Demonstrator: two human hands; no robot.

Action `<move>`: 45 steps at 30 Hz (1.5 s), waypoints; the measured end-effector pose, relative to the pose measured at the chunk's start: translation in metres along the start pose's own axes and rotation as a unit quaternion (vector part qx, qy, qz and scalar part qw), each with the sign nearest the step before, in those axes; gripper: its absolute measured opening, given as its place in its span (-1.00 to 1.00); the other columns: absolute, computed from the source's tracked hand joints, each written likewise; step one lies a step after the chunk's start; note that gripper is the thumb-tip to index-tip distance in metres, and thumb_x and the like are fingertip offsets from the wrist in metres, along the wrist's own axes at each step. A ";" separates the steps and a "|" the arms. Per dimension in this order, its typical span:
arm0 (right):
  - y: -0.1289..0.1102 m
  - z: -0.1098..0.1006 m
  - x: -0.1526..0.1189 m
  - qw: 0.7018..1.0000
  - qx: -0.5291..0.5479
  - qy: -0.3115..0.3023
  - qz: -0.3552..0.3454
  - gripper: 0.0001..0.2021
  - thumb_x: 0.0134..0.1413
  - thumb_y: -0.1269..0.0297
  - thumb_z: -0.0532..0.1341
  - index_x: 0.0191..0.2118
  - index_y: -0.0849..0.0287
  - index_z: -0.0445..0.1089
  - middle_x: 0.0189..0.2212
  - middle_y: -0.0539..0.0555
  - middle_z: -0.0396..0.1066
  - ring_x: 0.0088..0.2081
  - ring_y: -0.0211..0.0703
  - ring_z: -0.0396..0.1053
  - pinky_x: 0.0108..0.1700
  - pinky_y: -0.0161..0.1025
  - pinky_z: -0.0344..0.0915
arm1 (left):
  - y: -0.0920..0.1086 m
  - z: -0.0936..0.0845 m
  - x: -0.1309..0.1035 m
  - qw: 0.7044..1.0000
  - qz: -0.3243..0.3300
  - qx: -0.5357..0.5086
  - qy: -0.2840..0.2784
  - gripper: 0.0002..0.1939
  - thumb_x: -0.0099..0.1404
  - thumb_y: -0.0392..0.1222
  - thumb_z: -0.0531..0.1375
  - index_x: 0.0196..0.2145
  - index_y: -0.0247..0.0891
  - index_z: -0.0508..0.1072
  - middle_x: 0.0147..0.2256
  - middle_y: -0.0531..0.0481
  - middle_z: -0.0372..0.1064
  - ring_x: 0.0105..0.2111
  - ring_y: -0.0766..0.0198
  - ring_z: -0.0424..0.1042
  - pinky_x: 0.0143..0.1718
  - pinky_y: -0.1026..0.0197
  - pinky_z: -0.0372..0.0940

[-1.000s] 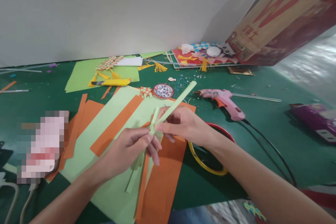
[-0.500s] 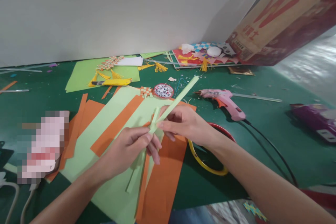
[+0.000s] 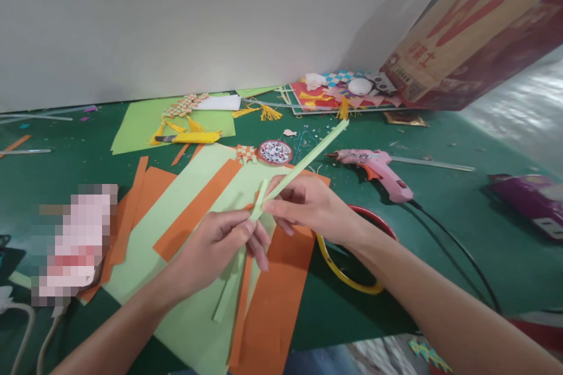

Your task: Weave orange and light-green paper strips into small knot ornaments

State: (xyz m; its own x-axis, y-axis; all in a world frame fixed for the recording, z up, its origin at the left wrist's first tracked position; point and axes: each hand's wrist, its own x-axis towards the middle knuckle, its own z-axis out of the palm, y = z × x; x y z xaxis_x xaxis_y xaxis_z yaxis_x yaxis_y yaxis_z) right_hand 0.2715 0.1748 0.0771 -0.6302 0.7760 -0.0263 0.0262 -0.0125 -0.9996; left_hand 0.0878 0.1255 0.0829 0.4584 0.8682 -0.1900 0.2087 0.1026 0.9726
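Above the bench (image 3: 505, 263), a pale green strip (image 3: 308, 159) is pinched near its lower end by the fingers of the right hand (image 3: 310, 205), its long axis slanting away and to the right, with the right hand nearer its free tip. Just to the left, the crossed green paper (image 3: 259, 210) is gripped between thumb and fingers of the left hand (image 3: 231, 237).

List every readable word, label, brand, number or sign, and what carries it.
Red "W"-like logo: paper bag.
"士": last red character on the bag; the ones before it are blurred.
Small print on the bag: too small.
Pale patch on the purple object: too blurred.
Pink object: pixelated.
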 end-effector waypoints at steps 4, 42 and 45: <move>-0.002 -0.002 -0.001 0.999 0.001 0.046 -0.001 -0.70 -0.02 0.10 0.25 -0.55 0.21 0.25 -0.76 -0.12 0.17 -0.71 -0.42 0.08 -0.63 -0.35 -0.07 | 0.000 -0.001 0.000 1.000 0.001 0.008 0.000 -0.71 0.34 -0.29 -0.06 -0.47 -0.28 0.37 -0.56 0.07 0.44 -0.52 0.34 0.48 -0.35 0.30 0.30; -0.005 -0.007 -0.003 0.996 -0.008 0.088 -0.001 -0.71 0.00 0.19 0.19 -0.61 0.19 0.18 -0.78 -0.13 0.13 -0.71 -0.44 0.02 -0.64 -0.35 -0.10 | 0.001 0.001 0.001 1.000 -0.003 0.010 0.003 -0.71 0.31 -0.28 -0.06 -0.50 -0.24 0.35 -0.59 0.10 0.45 -0.52 0.35 0.44 -0.36 0.29 0.28; -0.008 -0.015 -0.003 0.986 0.035 0.162 -0.031 -0.66 0.01 0.24 0.19 -0.66 0.16 0.09 -0.76 -0.13 0.08 -0.71 -0.44 0.04 -0.63 -0.34 -0.10 | 0.003 0.001 0.002 0.999 0.012 0.010 0.032 -0.70 0.30 -0.27 -0.04 -0.52 -0.25 0.37 -0.61 0.07 0.44 -0.55 0.34 0.42 -0.38 0.28 0.28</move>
State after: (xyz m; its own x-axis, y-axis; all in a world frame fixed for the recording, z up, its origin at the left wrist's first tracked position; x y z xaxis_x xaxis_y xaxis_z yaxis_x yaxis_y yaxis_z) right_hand 0.2846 0.1822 0.0854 -0.3471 0.9374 0.0281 -0.0650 0.0059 -0.9979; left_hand 0.0898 0.1271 0.0850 0.4074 0.8995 -0.1576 0.2165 0.0725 0.9736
